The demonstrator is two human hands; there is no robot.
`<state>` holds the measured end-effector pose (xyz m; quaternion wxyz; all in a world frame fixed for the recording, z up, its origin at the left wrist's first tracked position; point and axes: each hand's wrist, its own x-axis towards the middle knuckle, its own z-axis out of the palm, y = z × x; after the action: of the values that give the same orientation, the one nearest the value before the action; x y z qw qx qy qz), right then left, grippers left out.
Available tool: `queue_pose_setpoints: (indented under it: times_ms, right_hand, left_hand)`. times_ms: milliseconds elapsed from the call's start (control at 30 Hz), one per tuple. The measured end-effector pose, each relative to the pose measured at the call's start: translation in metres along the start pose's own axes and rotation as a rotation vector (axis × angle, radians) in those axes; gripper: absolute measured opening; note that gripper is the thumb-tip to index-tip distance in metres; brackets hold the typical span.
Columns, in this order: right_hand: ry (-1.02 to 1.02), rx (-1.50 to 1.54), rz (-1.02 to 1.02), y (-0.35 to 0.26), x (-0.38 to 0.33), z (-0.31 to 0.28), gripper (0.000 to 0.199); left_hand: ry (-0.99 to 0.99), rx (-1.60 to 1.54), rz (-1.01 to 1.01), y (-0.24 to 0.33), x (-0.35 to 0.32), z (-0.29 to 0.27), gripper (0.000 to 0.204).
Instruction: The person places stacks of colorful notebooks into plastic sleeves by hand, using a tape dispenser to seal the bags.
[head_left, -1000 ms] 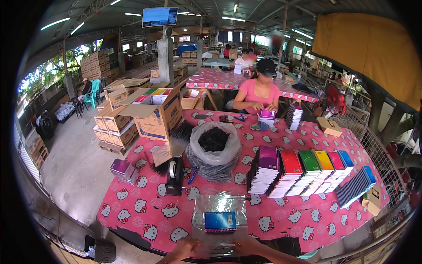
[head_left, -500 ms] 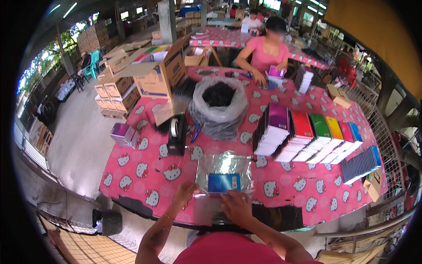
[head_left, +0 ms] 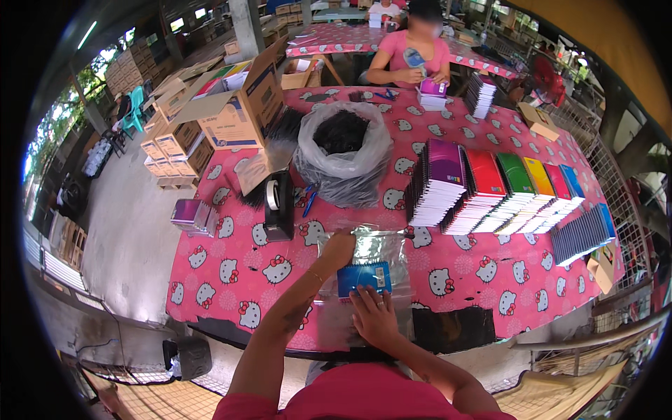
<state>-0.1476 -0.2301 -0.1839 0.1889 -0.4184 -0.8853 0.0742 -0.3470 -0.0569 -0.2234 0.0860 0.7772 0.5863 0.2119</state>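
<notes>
A blue notebook (head_left: 364,278) lies inside a clear plastic bag (head_left: 374,246) on the pink patterned table (head_left: 238,273) in front of me. My left hand (head_left: 338,250) reaches forward and rests on the bag's left side, fingers flat. Flat and spread, my right hand (head_left: 374,316) presses on the bag just below the notebook. Neither hand grips anything.
A black tape dispenser (head_left: 278,205) stands left of the bag. A grey bag of black items (head_left: 343,150) sits behind it. Stacks of coloured notebooks (head_left: 490,189) line the right. Cardboard boxes (head_left: 231,105) stand at the far left. A person in pink (head_left: 413,52) works across the table.
My head has tipped further down and the view has closed in. My left hand has slid forward up the bag's left side; my right hand stays below the notebook.
</notes>
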Motion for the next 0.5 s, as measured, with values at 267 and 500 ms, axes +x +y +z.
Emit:
queue_pose_setpoints:
  times_ms: [267, 500]
  right_hand:
    - [0.026, -0.012, 0.038, 0.007, -0.003, 0.007, 0.061]
    - [0.068, -0.025, 0.025, 0.003, -0.004, 0.009, 0.060]
  left_hand:
    - [0.018, 0.177, 0.228, 0.013, 0.017, -0.005, 0.015]
    - [0.018, 0.106, 0.325, 0.017, 0.013, -0.006, 0.016]
